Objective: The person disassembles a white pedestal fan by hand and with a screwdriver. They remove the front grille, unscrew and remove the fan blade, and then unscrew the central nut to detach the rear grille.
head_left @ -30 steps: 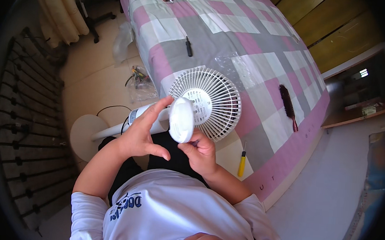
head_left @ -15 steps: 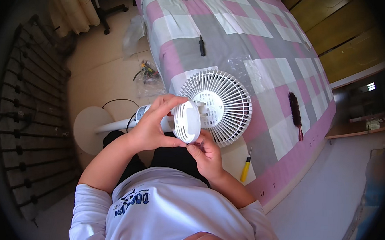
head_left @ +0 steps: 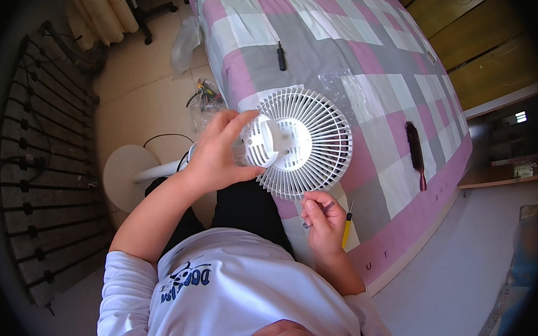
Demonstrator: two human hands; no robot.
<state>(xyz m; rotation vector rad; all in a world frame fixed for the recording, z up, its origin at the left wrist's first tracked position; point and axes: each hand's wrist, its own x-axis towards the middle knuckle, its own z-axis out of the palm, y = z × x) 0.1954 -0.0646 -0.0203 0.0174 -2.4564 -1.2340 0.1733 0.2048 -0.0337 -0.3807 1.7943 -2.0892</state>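
A white fan lies tilted across my lap and the bed edge, its round base [head_left: 122,173] and pole [head_left: 156,172] toward the left. My left hand [head_left: 217,155] grips the white slotted motor cover [head_left: 260,143], fingers over the top and thumb below. Beside it, the ribbed rear grille [head_left: 332,138] rests on the bed. My right hand [head_left: 324,225] is apart from the fan, just below the grille. Its fingers pinch a small, thin dark piece [head_left: 329,206] whose kind I cannot make out.
On the checked bed cover [head_left: 378,32] lie a black screwdriver [head_left: 281,58], a yellow-handled screwdriver [head_left: 347,229] and a dark brush [head_left: 414,154]. A plastic bag with tools [head_left: 207,95] is on the floor. At left stands a black metal railing [head_left: 44,171].
My right hand has moved off the motor cover, to the right, with the thin piece in its fingers. The cover, still in my left hand, has turned and shows its slotted side more.
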